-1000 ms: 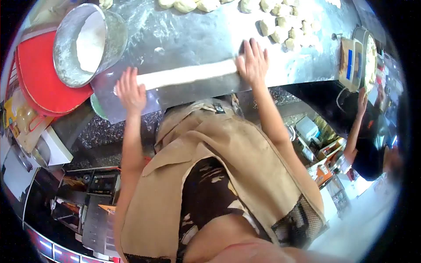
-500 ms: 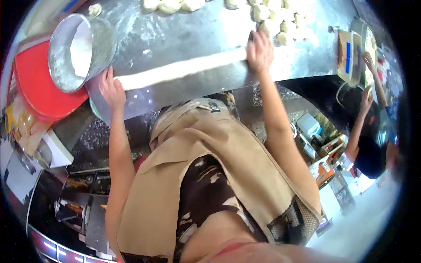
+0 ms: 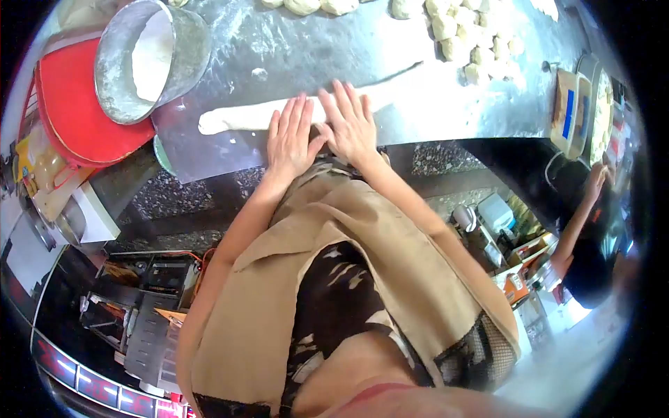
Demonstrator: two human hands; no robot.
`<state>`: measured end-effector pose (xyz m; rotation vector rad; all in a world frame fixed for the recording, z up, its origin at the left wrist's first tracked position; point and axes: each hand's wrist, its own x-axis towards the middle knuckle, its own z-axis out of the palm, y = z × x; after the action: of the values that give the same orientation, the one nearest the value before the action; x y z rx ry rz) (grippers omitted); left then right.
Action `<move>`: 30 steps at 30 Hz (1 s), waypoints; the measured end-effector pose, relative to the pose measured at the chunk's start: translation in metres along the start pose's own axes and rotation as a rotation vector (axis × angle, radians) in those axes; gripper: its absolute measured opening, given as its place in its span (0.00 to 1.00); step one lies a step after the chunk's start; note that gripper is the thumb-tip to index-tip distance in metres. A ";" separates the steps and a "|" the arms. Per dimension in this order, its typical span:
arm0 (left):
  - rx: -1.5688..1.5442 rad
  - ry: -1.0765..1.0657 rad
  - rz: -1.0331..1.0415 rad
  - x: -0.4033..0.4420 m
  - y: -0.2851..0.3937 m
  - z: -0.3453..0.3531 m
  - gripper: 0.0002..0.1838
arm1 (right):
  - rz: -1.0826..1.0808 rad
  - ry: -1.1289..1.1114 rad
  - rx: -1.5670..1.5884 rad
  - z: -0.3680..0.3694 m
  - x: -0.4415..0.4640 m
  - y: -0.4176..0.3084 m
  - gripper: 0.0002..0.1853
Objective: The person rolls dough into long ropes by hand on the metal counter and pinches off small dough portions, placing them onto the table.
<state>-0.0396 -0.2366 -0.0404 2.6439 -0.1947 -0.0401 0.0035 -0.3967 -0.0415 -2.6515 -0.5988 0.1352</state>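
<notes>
A long white roll of dough (image 3: 240, 118) stretches across the metal table (image 3: 279, 52), close to its near edge. My left hand (image 3: 294, 136) lies flat on the middle of the roll, fingers stretched forward. Right beside it, my right hand (image 3: 350, 125) presses on the dough too, its fingers spread and the thumbs of both hands close together. Under my palms part of the roll is hidden. Its right end fades into bright glare on the table.
Several cut dough pieces (image 3: 481, 42) sit at the back right, and larger lumps (image 3: 302, 5) along the far edge. A metal pot of flour (image 3: 188, 52) stands at the left by a red lid-like surface (image 3: 70, 104). Another person's hand (image 3: 598, 177) is near a tray at the far right.
Both my hands have moved from the two ends of the dough roll to its middle and now lie side by side. The view has shifted slightly.
</notes>
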 end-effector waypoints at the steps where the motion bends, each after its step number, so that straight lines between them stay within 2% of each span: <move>1: -0.011 -0.067 -0.007 -0.008 -0.003 -0.002 0.34 | -0.001 -0.014 -0.018 -0.001 -0.011 0.004 0.31; 3: 0.114 0.024 -0.067 0.030 -0.018 -0.002 0.34 | 0.027 0.042 -0.073 0.000 0.031 0.015 0.33; 5: 0.286 0.108 -0.188 0.092 -0.034 -0.015 0.32 | 0.080 0.267 -0.174 -0.004 0.103 0.022 0.32; 6: 0.314 0.218 -0.213 0.111 -0.044 -0.016 0.31 | 0.124 0.338 -0.200 -0.001 0.125 0.028 0.31; 9: 0.359 0.114 -0.118 0.068 -0.042 -0.016 0.34 | 0.009 0.191 -0.168 -0.007 0.086 0.037 0.35; 11: 0.162 -0.071 -0.129 -0.012 -0.024 -0.021 0.41 | 0.104 -0.024 -0.137 -0.019 0.005 0.037 0.35; 13: 0.115 -0.225 -0.159 -0.053 -0.031 -0.028 0.44 | 0.102 -0.018 -0.218 -0.014 -0.035 0.052 0.37; 15: 0.198 -0.095 -0.126 -0.021 -0.051 -0.027 0.42 | 0.091 0.026 -0.242 -0.021 0.004 0.061 0.37; 16: 0.242 -0.007 -0.088 0.008 -0.061 -0.031 0.37 | 0.053 0.124 -0.274 -0.026 0.036 0.063 0.34; 19: 0.331 0.137 -0.208 0.074 -0.081 -0.039 0.31 | 0.087 0.325 -0.263 -0.023 0.097 0.085 0.29; 21: 0.312 0.131 -0.142 0.028 -0.072 -0.029 0.34 | 0.102 0.132 -0.194 -0.036 0.062 0.085 0.30; 22: 0.212 0.099 -0.149 -0.010 -0.052 -0.030 0.38 | 0.140 0.108 -0.181 -0.036 0.026 0.088 0.31; 24: 0.155 -0.190 -0.261 -0.081 -0.033 -0.033 0.42 | 0.189 0.057 -0.183 -0.031 -0.037 0.094 0.33; 25: 0.131 -0.285 -0.310 -0.088 -0.035 -0.038 0.43 | 0.193 0.044 -0.199 -0.030 -0.050 0.099 0.33; 26: 0.162 -0.202 -0.258 -0.083 -0.044 -0.038 0.43 | 0.175 0.002 -0.230 -0.036 -0.045 0.102 0.34; 28: 0.251 -0.029 -0.213 -0.042 -0.066 -0.033 0.41 | 0.122 0.061 -0.277 -0.043 -0.007 0.118 0.31; 30: 0.250 0.150 -0.165 0.009 -0.096 -0.041 0.32 | 0.109 0.163 -0.326 -0.042 0.043 0.134 0.30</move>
<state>-0.0152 -0.1349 -0.0499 2.8908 0.0746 0.1368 0.1023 -0.5037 -0.0590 -2.9721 -0.4547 -0.1607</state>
